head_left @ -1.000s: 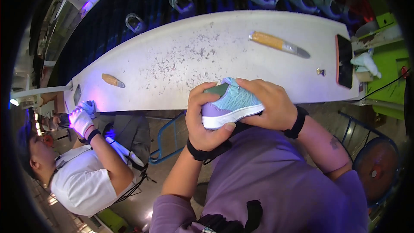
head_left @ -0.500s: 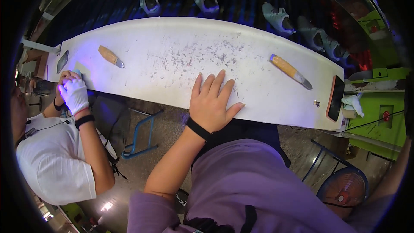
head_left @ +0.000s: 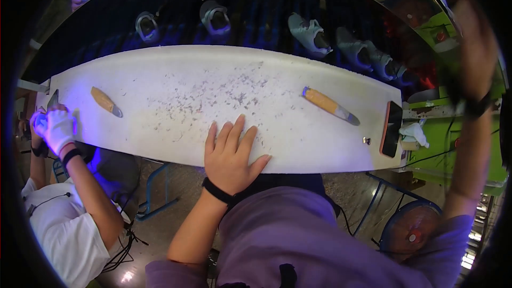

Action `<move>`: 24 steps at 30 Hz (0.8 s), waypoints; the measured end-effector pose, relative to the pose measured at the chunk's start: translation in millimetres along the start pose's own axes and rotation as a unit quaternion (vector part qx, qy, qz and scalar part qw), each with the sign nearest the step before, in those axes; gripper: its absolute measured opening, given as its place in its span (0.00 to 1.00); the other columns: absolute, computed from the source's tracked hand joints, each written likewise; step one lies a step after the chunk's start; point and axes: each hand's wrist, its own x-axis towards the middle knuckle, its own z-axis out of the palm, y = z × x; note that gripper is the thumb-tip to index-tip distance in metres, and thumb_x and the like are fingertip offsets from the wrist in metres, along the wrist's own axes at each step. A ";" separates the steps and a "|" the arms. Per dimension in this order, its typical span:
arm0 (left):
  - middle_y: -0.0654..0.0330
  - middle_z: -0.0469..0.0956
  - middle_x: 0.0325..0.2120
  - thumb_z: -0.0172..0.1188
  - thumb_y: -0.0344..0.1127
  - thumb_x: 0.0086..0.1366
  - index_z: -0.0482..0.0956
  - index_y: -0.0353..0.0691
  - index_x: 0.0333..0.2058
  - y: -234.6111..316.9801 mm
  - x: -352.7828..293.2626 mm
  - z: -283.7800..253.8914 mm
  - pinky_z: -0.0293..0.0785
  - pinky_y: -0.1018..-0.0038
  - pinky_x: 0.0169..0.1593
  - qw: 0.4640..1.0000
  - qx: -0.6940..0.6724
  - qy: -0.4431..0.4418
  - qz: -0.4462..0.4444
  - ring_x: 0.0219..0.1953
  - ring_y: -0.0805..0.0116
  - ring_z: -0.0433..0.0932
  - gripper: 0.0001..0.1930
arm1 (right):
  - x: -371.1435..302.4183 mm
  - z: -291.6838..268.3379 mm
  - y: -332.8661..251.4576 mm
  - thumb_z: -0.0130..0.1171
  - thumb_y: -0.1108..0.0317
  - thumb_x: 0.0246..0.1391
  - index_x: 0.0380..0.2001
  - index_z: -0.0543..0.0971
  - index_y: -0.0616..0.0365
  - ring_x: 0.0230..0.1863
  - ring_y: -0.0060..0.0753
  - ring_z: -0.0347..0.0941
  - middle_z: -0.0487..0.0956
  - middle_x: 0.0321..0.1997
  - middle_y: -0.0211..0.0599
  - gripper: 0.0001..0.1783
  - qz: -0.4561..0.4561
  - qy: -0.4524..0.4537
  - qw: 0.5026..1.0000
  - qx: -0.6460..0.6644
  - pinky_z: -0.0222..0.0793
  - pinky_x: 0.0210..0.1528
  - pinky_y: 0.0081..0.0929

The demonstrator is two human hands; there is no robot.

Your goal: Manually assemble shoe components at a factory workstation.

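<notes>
The left hand [head_left: 232,157] rests palm-down, fingers spread, on the white table [head_left: 304,152], its fingertips touching the edge of scattered dark specks [head_left: 242,97]. The knife [head_left: 324,102], tan-handled, lies apart, beyond and rightward. The right hand [head_left: 473,42] is raised, blurred; I cannot tell its fingers' state. Shoes [head_left: 306,34] stand past the table.

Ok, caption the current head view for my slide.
Left hand spread on the speckled white table; right hand blurred at upper right.
</notes>
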 end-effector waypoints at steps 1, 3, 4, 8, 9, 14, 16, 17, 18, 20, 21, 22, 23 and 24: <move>0.51 0.76 0.58 0.70 0.55 0.53 0.80 0.43 0.51 -1.3 0.2 2.4 0.58 0.49 0.69 1.000 0.005 -0.009 -0.002 0.56 0.48 0.75 0.31 | -13.6 26.2 -70.3 0.65 0.62 0.55 0.48 0.81 0.57 0.44 0.36 0.82 0.83 0.47 0.44 0.18 -0.158 -0.036 0.983 0.090 0.77 0.46 0.35; 0.50 0.76 0.58 0.69 0.54 0.54 0.80 0.42 0.51 -0.5 1.8 -1.9 0.58 0.50 0.69 1.000 0.013 -0.011 0.004 0.56 0.49 0.75 0.30 | -57.9 83.6 -65.1 0.68 0.58 0.48 0.47 0.82 0.53 0.36 0.42 0.81 0.84 0.40 0.39 0.22 -0.123 -0.233 0.964 0.030 0.75 0.39 0.37; 0.50 0.76 0.58 0.69 0.54 0.54 0.80 0.42 0.51 -1.3 1.9 -0.4 0.58 0.50 0.69 1.000 0.010 -0.012 0.012 0.56 0.49 0.75 0.30 | -69.1 114.6 -55.7 0.67 0.56 0.50 0.53 0.79 0.54 0.42 0.49 0.81 0.84 0.44 0.45 0.27 0.006 -0.369 0.929 -0.002 0.76 0.44 0.41; 0.51 0.76 0.57 0.68 0.55 0.55 0.81 0.42 0.48 2.4 6.9 4.4 0.59 0.49 0.68 1.000 0.019 -0.002 0.023 0.54 0.50 0.76 0.28 | -103.0 216.7 47.4 0.74 0.46 0.40 0.65 0.69 0.55 0.60 0.51 0.76 0.78 0.60 0.52 0.50 0.256 -0.491 0.829 0.080 0.72 0.59 0.38; 0.51 0.77 0.57 0.68 0.54 0.55 0.81 0.41 0.48 3.3 6.4 3.6 0.59 0.49 0.68 1.000 0.024 -0.007 0.016 0.54 0.50 0.76 0.28 | -112.4 236.6 53.0 0.73 0.46 0.40 0.64 0.70 0.55 0.58 0.52 0.77 0.79 0.58 0.52 0.48 0.240 -0.501 0.825 0.104 0.73 0.58 0.39; 0.52 0.78 0.55 0.68 0.52 0.55 0.81 0.41 0.46 3.6 3.7 3.8 0.60 0.48 0.67 1.000 0.018 0.000 0.006 0.54 0.50 0.76 0.26 | -93.8 238.4 28.8 0.70 0.46 0.40 0.62 0.73 0.54 0.53 0.54 0.80 0.82 0.53 0.51 0.45 0.203 -0.483 0.850 0.061 0.75 0.55 0.41; 0.50 0.78 0.54 0.69 0.51 0.54 0.80 0.40 0.47 0.3 1.8 7.5 0.61 0.49 0.67 1.000 0.004 0.012 0.026 0.54 0.49 0.77 0.26 | -71.3 195.8 7.0 0.69 0.50 0.39 0.60 0.74 0.53 0.47 0.54 0.81 0.83 0.48 0.51 0.41 0.230 -0.405 0.879 0.096 0.77 0.51 0.41; 0.50 0.79 0.53 0.70 0.51 0.53 0.80 0.39 0.47 -2.9 0.5 5.2 0.61 0.50 0.67 0.998 -0.066 0.013 0.006 0.54 0.48 0.76 0.27 | -60.1 174.1 -13.3 0.71 0.52 0.37 0.60 0.74 0.54 0.46 0.55 0.81 0.83 0.46 0.53 0.43 0.205 -0.392 0.886 0.139 0.77 0.49 0.41; 0.50 0.80 0.52 0.71 0.51 0.52 0.80 0.39 0.47 -7.9 -2.4 4.0 0.61 0.50 0.67 0.991 -0.136 0.015 -0.014 0.54 0.47 0.76 0.28 | -49.6 152.7 -35.7 0.73 0.55 0.35 0.60 0.74 0.54 0.45 0.56 0.81 0.83 0.45 0.54 0.44 0.178 -0.377 0.891 0.181 0.77 0.48 0.41; 0.45 0.74 0.58 0.72 0.56 0.53 0.74 0.37 0.57 -12.0 -10.7 -1.1 0.59 0.50 0.68 0.972 -0.223 0.023 -0.067 0.61 0.44 0.72 0.38 | -42.6 113.4 -75.5 0.71 0.57 0.39 0.57 0.76 0.51 0.42 0.49 0.81 0.84 0.41 0.45 0.37 -0.006 -0.328 0.920 0.213 0.77 0.45 0.40; 0.42 0.69 0.62 0.72 0.59 0.53 0.69 0.37 0.61 -4.4 -5.3 -6.3 0.57 0.50 0.69 0.946 -0.312 0.066 -0.062 0.64 0.42 0.67 0.44 | -40.4 95.7 -93.9 0.72 0.58 0.40 0.57 0.76 0.51 0.44 0.48 0.80 0.83 0.42 0.43 0.37 -0.094 -0.281 0.925 0.238 0.76 0.47 0.40; 0.38 0.64 0.65 0.71 0.63 0.54 0.64 0.36 0.66 3.6 -0.4 -10.5 0.56 0.50 0.70 0.909 -0.400 0.106 -0.054 0.68 0.41 0.63 0.50 | -36.9 78.5 -104.0 0.72 0.59 0.40 0.57 0.76 0.50 0.46 0.47 0.79 0.82 0.43 0.42 0.36 -0.181 -0.234 0.920 0.256 0.75 0.49 0.40; 0.36 0.61 0.66 0.72 0.62 0.54 0.62 0.38 0.67 9.8 3.4 -16.7 0.55 0.49 0.70 0.931 -0.358 0.076 0.000 0.68 0.38 0.61 0.51 | -25.4 56.0 -104.3 0.72 0.59 0.41 0.57 0.76 0.51 0.47 0.47 0.79 0.81 0.45 0.41 0.36 -0.187 -0.194 0.929 0.254 0.74 0.51 0.40; 0.34 0.57 0.67 0.73 0.61 0.53 0.61 0.40 0.69 14.9 -0.2 -24.9 0.54 0.49 0.71 0.950 -0.305 0.048 0.042 0.69 0.36 0.59 0.51 | -12.1 37.6 -109.5 0.72 0.58 0.42 0.56 0.76 0.52 0.48 0.47 0.78 0.80 0.46 0.40 0.35 -0.199 -0.151 0.932 0.264 0.73 0.53 0.40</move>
